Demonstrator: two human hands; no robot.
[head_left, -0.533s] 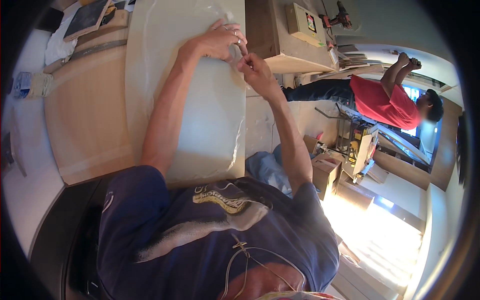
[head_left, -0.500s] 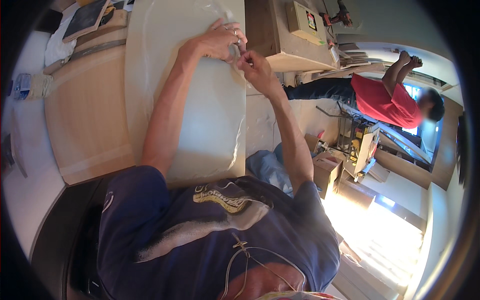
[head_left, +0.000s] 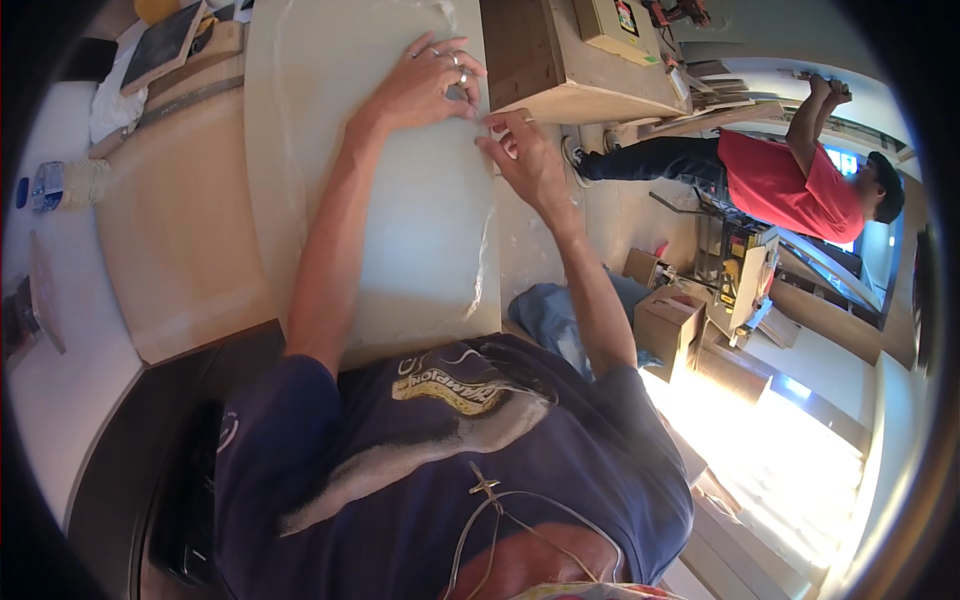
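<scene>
Both my hands are at the right edge of a pale, smooth panel (head_left: 400, 240). My left hand (head_left: 430, 85), with rings on its fingers, hovers over the panel; its thumb and index finger come together at the edge while the other fingers fan out. Close by on the right, my right hand (head_left: 530, 165) has its thumb and forefinger curled together in a pinch. Whatever lies between the fingertips is too small to make out. A shiny, wrinkled clear streak (head_left: 482, 262) runs along the panel's right side.
Left of the panel lies a light wooden board (head_left: 180, 230); a plastic bottle (head_left: 47, 187) is farther left. A wooden cabinet (head_left: 600, 75) stands at the far right, a box (head_left: 615, 30) on it. A person in a red shirt (head_left: 790, 185) works beyond, near cardboard boxes (head_left: 668, 325).
My hands have drawn slightly apart at the panel's edge, the right one moving a little right and nearer. The view has shifted, and the person in red is more upright.
</scene>
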